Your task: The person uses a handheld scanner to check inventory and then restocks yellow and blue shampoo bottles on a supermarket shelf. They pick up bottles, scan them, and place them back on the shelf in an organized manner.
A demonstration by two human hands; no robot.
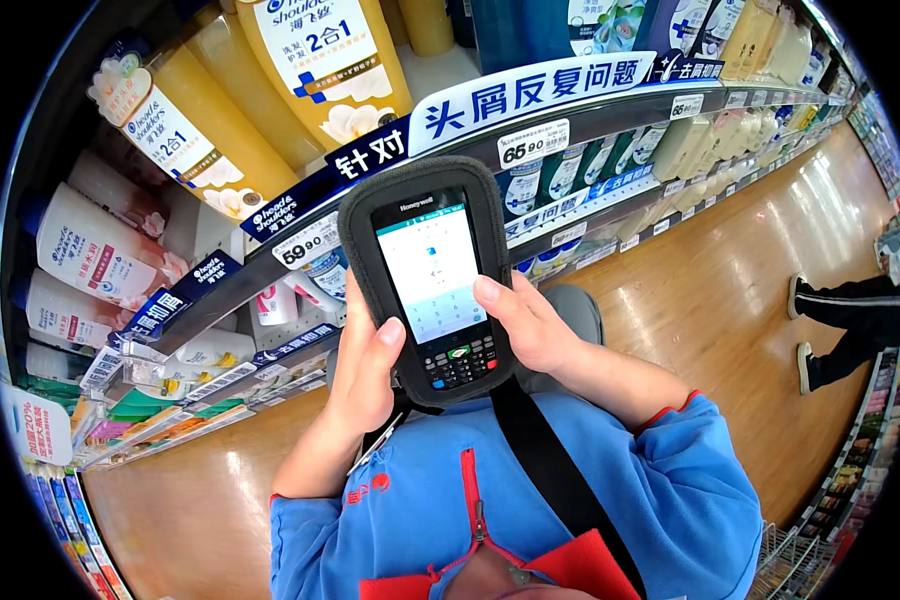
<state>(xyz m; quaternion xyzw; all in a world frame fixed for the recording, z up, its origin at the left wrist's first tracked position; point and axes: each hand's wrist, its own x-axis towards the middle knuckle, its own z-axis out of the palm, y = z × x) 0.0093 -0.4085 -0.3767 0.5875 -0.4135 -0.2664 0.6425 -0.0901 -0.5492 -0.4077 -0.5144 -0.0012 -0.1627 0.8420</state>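
Observation:
Between my two hands is a Honeywell handheld mobile computer point(429, 255) in a black padded case, held upright in front of my chest. Its lit screen shows a number pad, with a physical keypad below. My left hand point(366, 367) grips the case's left edge, thumb on the front. The right edge rests in my right hand point(529, 326), whose thumb lies at the edge of the screen over the number pad. Fingers behind the case are mostly hidden. A black strap point(562, 480) crosses my blue shirt.
Shelves ahead hold yellow Head & Shoulders shampoo bottles point(330, 67), white-and-pink bottles point(94, 244) and dark green bottles point(592, 161). Price tags point(534, 144) line the shelf edge. At right, another person's legs point(847, 330) stand on the wooden-look floor point(667, 315). A wire basket or cart point(787, 559) sits lower right.

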